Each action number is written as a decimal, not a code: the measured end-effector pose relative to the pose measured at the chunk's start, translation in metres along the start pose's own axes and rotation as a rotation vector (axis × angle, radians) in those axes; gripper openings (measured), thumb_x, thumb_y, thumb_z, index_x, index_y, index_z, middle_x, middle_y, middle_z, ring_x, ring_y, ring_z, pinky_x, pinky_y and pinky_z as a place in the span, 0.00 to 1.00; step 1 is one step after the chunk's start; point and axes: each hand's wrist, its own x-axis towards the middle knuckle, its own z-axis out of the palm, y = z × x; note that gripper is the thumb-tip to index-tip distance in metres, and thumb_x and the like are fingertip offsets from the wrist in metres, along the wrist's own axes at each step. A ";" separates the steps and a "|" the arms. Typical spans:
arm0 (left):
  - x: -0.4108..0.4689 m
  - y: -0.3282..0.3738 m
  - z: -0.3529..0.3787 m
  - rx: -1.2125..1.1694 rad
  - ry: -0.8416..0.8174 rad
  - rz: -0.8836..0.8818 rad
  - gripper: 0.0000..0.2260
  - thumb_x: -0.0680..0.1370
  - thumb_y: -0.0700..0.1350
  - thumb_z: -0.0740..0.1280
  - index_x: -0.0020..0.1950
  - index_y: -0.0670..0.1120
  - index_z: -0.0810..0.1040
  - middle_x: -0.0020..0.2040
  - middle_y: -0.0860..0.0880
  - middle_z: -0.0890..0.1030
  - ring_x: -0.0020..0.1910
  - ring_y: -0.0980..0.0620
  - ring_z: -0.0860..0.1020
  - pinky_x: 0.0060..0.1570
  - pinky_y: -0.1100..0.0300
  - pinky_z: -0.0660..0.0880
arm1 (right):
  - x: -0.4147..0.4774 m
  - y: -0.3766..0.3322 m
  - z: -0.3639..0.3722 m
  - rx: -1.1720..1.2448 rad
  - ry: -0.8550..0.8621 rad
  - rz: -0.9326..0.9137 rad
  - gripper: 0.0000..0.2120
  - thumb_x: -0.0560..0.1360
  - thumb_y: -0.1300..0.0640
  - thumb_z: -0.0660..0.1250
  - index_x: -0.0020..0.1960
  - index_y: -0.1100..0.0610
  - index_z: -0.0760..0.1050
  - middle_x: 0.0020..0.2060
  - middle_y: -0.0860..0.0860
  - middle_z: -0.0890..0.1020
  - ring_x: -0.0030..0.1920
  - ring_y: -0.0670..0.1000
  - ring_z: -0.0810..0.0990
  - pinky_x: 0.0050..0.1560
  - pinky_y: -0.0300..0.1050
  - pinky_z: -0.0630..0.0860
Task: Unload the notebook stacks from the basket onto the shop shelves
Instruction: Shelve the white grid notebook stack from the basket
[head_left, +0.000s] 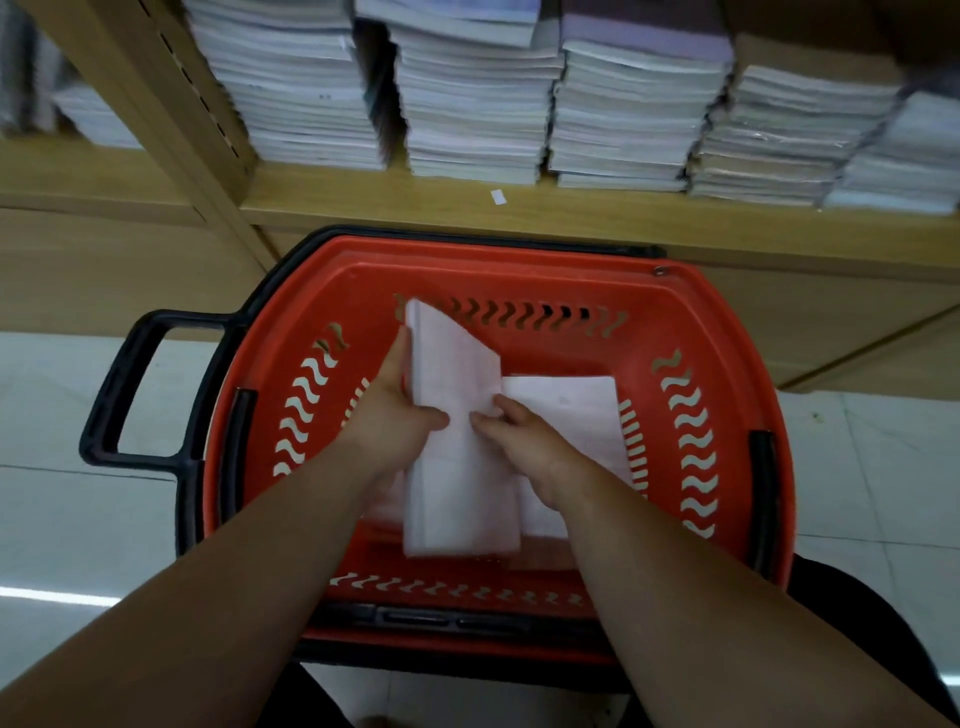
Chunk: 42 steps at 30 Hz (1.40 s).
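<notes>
A red plastic basket (691, 296) with black trim stands on the floor below the wooden shelf (467, 208). Inside it, a pale pink notebook stack (457, 467) is tilted up on its edge. My left hand (392, 410) grips its left side, thumb across the cover. My right hand (519, 441) holds the stack's right edge with curled fingers. A second pale stack (571, 410) lies flat in the basket to the right, partly under my right hand and forearm.
The shelf above carries several tall piles of notebooks (472, 104) side by side. A black pull handle (119, 389) sticks out of the basket's left side. Pale floor tiles (62, 519) lie on both sides; a wooden upright (171, 104) rises at left.
</notes>
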 end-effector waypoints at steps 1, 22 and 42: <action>-0.005 0.008 0.004 -0.043 -0.028 0.021 0.50 0.72 0.30 0.71 0.81 0.64 0.50 0.72 0.50 0.73 0.64 0.47 0.77 0.59 0.42 0.79 | -0.006 -0.004 -0.007 0.030 -0.010 0.013 0.37 0.77 0.39 0.70 0.81 0.42 0.59 0.77 0.47 0.68 0.71 0.53 0.72 0.70 0.52 0.70; 0.027 -0.036 0.123 0.473 -0.120 -0.218 0.52 0.73 0.39 0.67 0.76 0.69 0.31 0.58 0.43 0.74 0.52 0.39 0.78 0.49 0.42 0.82 | -0.003 0.039 -0.099 -0.581 0.392 0.218 0.44 0.82 0.61 0.62 0.83 0.50 0.32 0.82 0.57 0.55 0.77 0.61 0.65 0.75 0.53 0.65; 0.034 -0.045 0.112 -0.090 -0.210 -0.162 0.40 0.80 0.35 0.66 0.82 0.62 0.50 0.71 0.53 0.74 0.67 0.47 0.75 0.67 0.45 0.73 | -0.004 0.048 -0.092 -0.167 0.386 0.138 0.50 0.77 0.50 0.73 0.82 0.39 0.37 0.82 0.48 0.57 0.79 0.60 0.60 0.77 0.61 0.64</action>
